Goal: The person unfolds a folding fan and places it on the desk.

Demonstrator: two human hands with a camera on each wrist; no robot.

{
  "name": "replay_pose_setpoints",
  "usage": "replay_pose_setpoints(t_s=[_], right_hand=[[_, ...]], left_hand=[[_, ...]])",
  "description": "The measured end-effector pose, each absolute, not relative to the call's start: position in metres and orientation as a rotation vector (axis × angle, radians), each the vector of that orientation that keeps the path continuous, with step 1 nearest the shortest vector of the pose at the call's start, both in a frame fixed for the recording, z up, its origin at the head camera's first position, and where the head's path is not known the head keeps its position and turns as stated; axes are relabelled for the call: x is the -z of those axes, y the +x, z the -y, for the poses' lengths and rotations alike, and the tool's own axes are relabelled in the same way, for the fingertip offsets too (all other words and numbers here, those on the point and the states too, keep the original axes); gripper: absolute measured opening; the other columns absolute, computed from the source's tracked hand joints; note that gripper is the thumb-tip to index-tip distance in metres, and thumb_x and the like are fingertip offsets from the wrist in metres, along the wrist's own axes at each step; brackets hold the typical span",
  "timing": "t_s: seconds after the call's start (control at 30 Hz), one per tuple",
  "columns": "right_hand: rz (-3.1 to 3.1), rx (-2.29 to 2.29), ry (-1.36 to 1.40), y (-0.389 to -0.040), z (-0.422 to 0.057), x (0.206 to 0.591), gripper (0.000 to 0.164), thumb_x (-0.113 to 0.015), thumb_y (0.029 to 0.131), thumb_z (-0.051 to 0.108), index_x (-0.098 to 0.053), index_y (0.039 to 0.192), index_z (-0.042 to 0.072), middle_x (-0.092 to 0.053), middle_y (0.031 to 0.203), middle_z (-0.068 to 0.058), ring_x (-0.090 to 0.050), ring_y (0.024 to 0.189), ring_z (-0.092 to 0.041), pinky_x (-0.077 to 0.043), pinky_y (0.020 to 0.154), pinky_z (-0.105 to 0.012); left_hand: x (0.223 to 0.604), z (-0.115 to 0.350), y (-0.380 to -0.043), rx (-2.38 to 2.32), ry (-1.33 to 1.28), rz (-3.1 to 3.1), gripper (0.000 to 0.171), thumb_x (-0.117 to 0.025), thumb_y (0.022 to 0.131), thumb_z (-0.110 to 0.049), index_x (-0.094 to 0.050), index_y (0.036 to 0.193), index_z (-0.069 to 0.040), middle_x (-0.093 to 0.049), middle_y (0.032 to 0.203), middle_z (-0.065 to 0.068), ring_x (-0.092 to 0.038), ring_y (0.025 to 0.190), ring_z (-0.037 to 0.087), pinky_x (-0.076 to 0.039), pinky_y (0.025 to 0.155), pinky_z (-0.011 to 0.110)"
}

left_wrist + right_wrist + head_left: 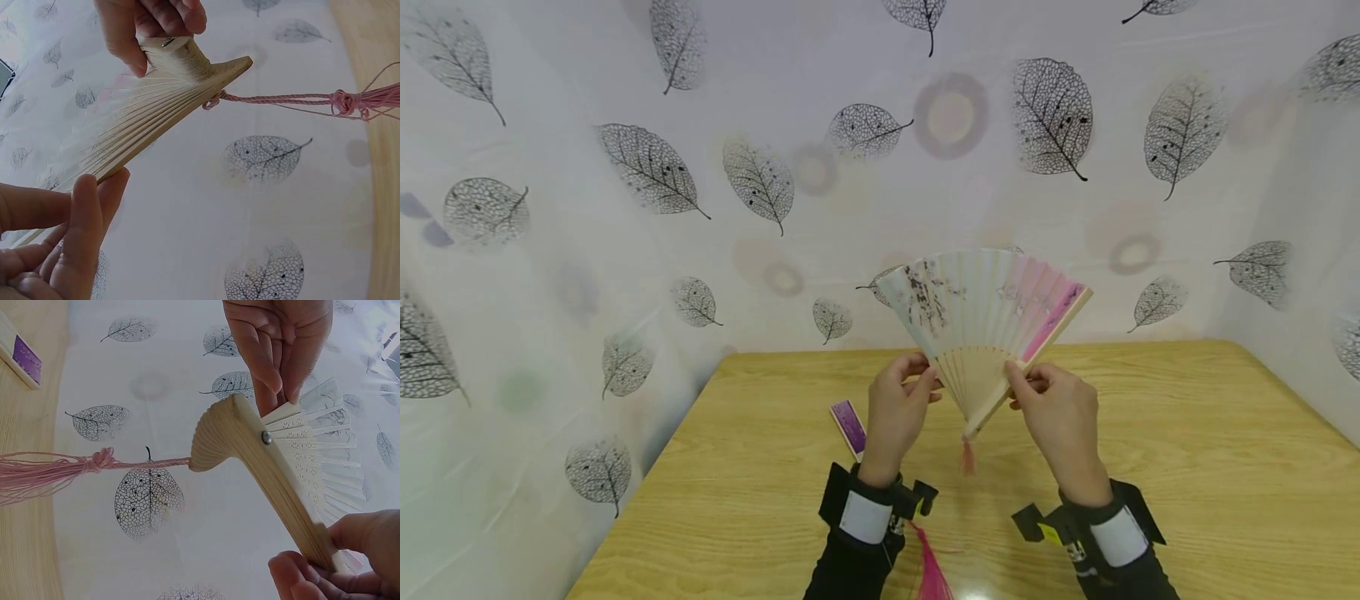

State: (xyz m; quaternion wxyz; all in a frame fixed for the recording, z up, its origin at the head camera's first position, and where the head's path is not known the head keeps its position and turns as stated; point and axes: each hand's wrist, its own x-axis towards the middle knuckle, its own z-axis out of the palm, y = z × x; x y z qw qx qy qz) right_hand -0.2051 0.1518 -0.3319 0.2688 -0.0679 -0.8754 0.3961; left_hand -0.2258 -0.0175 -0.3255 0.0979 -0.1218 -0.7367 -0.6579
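Between both hands a folding fan (977, 308) is spread open above the table. Its leaf runs from white with dark blossom branches to pink at the right edge, over pale wooden ribs (147, 119). My left hand (898, 408) pinches the left outer rib between thumb and fingers. On the opposite side, my right hand (1060, 412) grips the thick right guard (275, 487), thumb on the near face. A metal rivet (267, 437) joins the ribs at the pivot, and a pink tassel (87, 464) hangs from that end.
A second, folded fan with a purple panel (848, 425) lies on the wooden table (737, 500), partly hidden behind my left forearm. Its bright pink tassel (932, 571) trails toward the near edge. A white leaf-print curtain (805, 250) stands behind the table and along the sides.
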Motion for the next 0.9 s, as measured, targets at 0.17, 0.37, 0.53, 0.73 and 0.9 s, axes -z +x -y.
replay_pose_setpoints(t_s=[0.17, 0.37, 0.53, 0.73, 0.9], right_hand=[[2.361, -1.083, -0.173, -0.205, -0.1517, 0.3316, 0.033, -0.061, 0.088, 0.031, -0.067, 0.072, 0.003, -0.067, 0.061, -0.009, -0.057, 0.047, -0.008, -0.033, 0.034, -0.022], [2.34, -1.088, -0.166, -0.2047, -0.1519, 0.3312, 0.035, -0.061, 0.088, 0.033, -0.068, 0.071, 0.003, -0.068, 0.061, -0.009, -0.056, 0.046, -0.007, -0.032, 0.032, -0.022], [2.318, -1.103, -0.178, -0.2038, -0.153, 0.3304, 0.036, -0.06, 0.088, 0.035, -0.068, 0.071, 0.004, -0.067, 0.062, -0.009, -0.054, 0.046, -0.007, -0.031, 0.033, -0.022], [2.325, -1.115, -0.185, -0.2038, -0.1534, 0.3303, 0.037, -0.06, 0.088, 0.037, -0.068, 0.072, 0.004, -0.068, 0.062, -0.009, -0.055, 0.048, -0.006, -0.033, 0.035, -0.022], [2.327, -1.116, -0.18, -0.204, -0.1533, 0.3302, 0.038, -0.06, 0.088, 0.037, -0.068, 0.071, 0.005, -0.068, 0.062, -0.008, -0.057, 0.048, -0.006, -0.034, 0.036, -0.022]], left_hand=[[0.3258, 0.0187, -0.2267, 1.952, -0.358, 2.165, 0.02, -0.055, 0.091, -0.007, -0.06, 0.107, 0.004, -0.063, 0.102, 0.021, -0.068, 0.082, 0.03, -0.059, 0.066, 0.023], [0.3244, 0.0192, -0.2267, 1.964, -0.362, 2.148, 0.019, -0.055, 0.091, -0.005, -0.06, 0.106, 0.006, -0.063, 0.1, 0.022, -0.068, 0.083, 0.034, -0.059, 0.065, 0.023], [0.324, 0.0195, -0.2269, 1.956, -0.347, 2.155, 0.019, -0.055, 0.091, -0.005, -0.06, 0.106, 0.005, -0.063, 0.1, 0.021, -0.068, 0.082, 0.031, -0.059, 0.065, 0.023], [0.3227, 0.0203, -0.2261, 1.948, -0.331, 2.155, 0.019, -0.055, 0.091, -0.006, -0.06, 0.106, 0.004, -0.063, 0.1, 0.02, -0.069, 0.08, 0.028, -0.058, 0.064, 0.022], [0.3225, 0.0201, -0.227, 1.957, -0.318, 2.146, 0.019, -0.055, 0.091, -0.006, -0.06, 0.106, 0.004, -0.063, 0.101, 0.02, -0.068, 0.082, 0.031, -0.058, 0.063, 0.021]])
